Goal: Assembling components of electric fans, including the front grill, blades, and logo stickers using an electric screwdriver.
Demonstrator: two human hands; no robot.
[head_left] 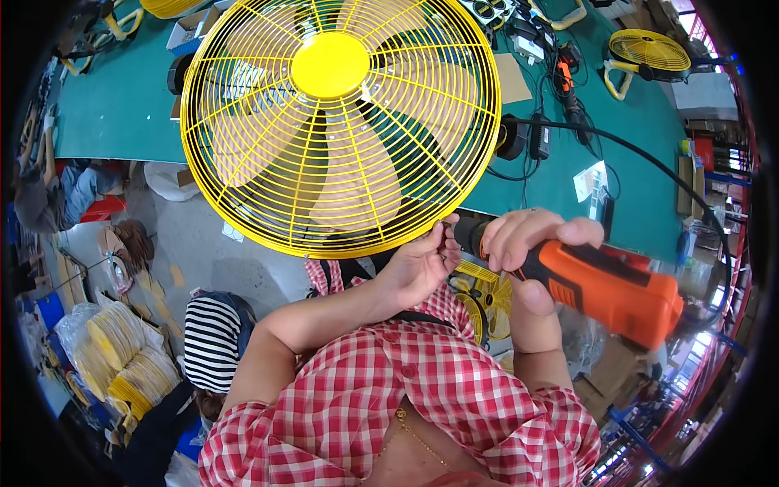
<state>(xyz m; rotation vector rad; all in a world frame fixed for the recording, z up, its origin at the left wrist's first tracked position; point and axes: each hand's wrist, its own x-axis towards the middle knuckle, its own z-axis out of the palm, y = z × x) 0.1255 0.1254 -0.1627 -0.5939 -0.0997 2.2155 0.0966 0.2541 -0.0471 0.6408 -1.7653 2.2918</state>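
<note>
Over a green bench [122,105], yellow fan guard [341,122], left hand [418,264] fingers pinching its rim, right hand [527,243] gripping orange screwdriver [608,288].

This is a fan assembly workshop. Just above the grip on the orange power screwdriver [604,284] stands a yellow caged fan [341,122] on a long green workbench [114,105]. Beyond the grip, up and to the right, lie chargers and cables [540,134] and another yellow fan [649,53]. Far left and below the grip, stacks of yellow grilles [122,357] sit beside a seated worker [213,333].
</note>
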